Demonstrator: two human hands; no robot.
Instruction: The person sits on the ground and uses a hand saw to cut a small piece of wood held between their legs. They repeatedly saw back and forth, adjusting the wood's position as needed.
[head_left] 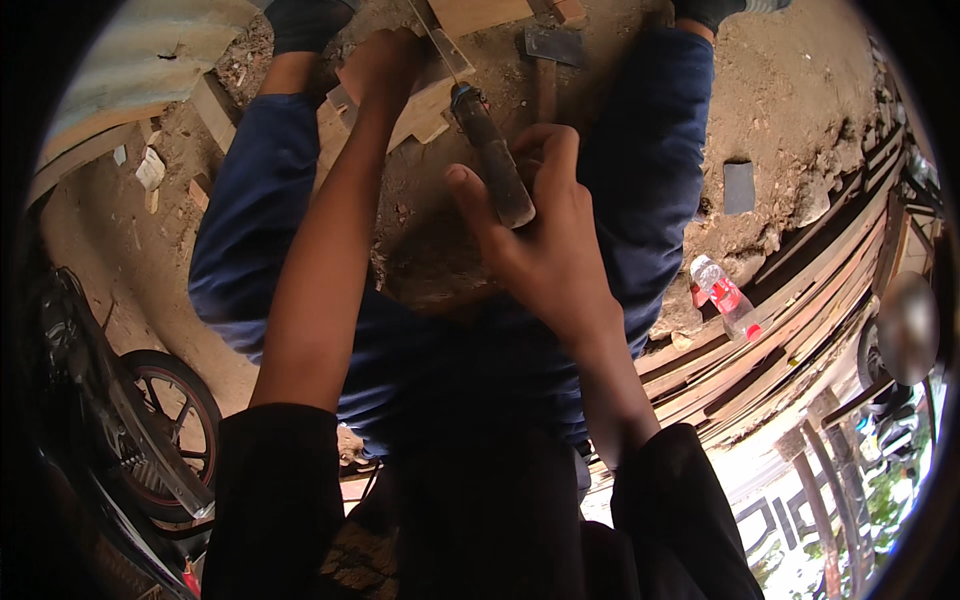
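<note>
Dark, worn and cylindrical, one tool handle (490, 150) with one thin shaft (437, 42) lies between the thumb and curled fingers of your loosely spread right hand (548, 240), while your left hand (382, 68) is at pale, squared wood (428, 108), its grip impossible to tell. Around you, the gritty brown dirt ground (790, 110) bears one dark-headed tool (553, 46), one flat dark rectangle (739, 188) and long rough boards (800, 335), with one clear plastic bottle (728, 300) by them and one spoked motorcycle wheel (203, 410) to your left.

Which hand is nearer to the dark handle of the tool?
Right. The right hand is at the near end of the dark handle; the left hand is farther, up and left, by the wooden block.
</note>
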